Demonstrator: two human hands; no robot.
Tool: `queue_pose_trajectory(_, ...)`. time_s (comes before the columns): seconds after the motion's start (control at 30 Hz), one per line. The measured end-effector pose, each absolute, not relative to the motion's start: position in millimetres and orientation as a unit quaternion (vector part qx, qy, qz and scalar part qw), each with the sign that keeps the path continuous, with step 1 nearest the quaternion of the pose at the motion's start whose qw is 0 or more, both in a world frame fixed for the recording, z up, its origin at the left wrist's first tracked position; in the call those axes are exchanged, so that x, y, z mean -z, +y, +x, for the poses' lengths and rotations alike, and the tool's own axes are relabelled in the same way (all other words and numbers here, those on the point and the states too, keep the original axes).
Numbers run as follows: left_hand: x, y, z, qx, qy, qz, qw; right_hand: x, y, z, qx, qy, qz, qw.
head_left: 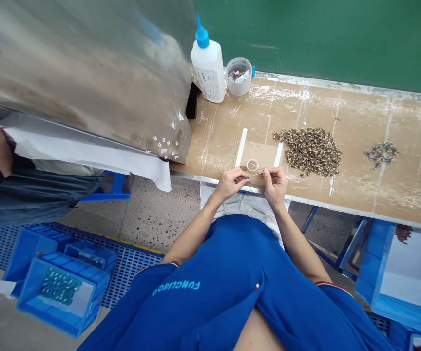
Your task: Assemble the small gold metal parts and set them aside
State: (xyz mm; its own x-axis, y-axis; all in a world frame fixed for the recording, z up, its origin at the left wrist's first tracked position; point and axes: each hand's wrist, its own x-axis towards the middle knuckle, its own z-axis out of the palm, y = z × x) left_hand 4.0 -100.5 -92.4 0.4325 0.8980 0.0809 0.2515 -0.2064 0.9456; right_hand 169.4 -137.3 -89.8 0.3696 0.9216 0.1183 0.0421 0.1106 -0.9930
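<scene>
From the head cam, my right hand (274, 185) is pinched shut on a thin wire (258, 173), and the left hand (232, 184) is curled in beside it, can't tell if it's gripping anything. The wire's right by a clear ring (252, 165) on the cardboard (265, 156), so a shaky pinch could knock the ring toward the pile of small parts (307, 152).

A thin pale strand (258, 173) is pinched in the right hand (275, 186), just beside the left hand (232, 184), above a tan cardboard-covered workbench (228, 126). A small clear ring (252, 165) is laid just beyond, near a heap of speckled brown parts (309, 152); a white glue bottle with a blue nozzle (207, 63) is stood farther back.
</scene>
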Motion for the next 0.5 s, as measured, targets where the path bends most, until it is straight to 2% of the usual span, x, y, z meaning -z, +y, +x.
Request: queue_pose_trajectory(0.5, 94.3, -101.1, 4.8, -0.355, 0.399, 0.721, 0.442, 99.2, -140.5, 170.1, -0.356, -0.465, -0.571, 0.575)
